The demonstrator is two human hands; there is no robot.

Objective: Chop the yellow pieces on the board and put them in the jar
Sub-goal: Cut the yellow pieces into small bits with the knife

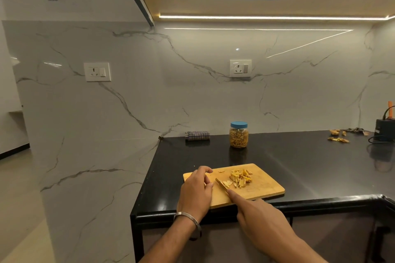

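A wooden cutting board (263, 188) lies near the front edge of the black counter. A heap of chopped yellow pieces (240, 177) sits on its middle, with a few flat slices beside the blade. My right hand (256, 218) grips a knife (221, 184), forefinger laid along its back, blade tip down on the board by the slices. My left hand (196, 192) rests on the board's left end with fingers curled; whether it holds a piece is hidden. A clear jar (238, 137) with a blue lid, nearly full of yellow pieces, stands closed behind the board.
A folded checked cloth (197, 135) lies by the wall left of the jar. Yellow peelings and scraps (338, 139) are scattered at the back right, next to a black device with cables (384, 132). The counter's left edge drops off beside the board.
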